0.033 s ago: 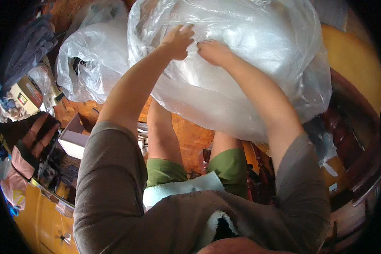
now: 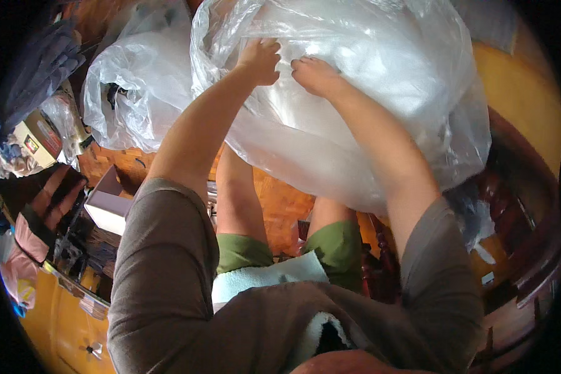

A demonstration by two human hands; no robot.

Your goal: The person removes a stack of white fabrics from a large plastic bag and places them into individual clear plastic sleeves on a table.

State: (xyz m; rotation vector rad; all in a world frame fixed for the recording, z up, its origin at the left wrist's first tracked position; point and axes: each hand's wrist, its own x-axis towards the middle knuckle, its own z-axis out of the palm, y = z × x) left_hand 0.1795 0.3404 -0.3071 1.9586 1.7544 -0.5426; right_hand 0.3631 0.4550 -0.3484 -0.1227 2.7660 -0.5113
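A large, puffy clear plastic bag (image 2: 417, 81) with whitish, crinkled contents fills the top middle and hangs in front of my knees. My left hand (image 2: 260, 62) rests within its upper folds, fingers bent around a gathered part of the film. Just to the right, my right hand (image 2: 316, 76) has its fingers curled down on the same plastic, thumb side toward the left hand. A small gap with a bright crease separates the two hands. The fingertips are partly lost against the shiny film, and what lies inside the bag cannot be made out.
Another clear plastic bag (image 2: 134, 93) stands at the left. Nearby are a white open box (image 2: 109, 209), a yellowish carton (image 2: 34, 142) and dark cloth (image 2: 40, 68). A dark red wooden chair (image 2: 511, 187) stands at the right, and a pale towel (image 2: 271, 278) covers my lap.
My left hand's fingers have curled in more and dropped slightly. The big bag has shifted a little to the right; the right hand has barely moved.
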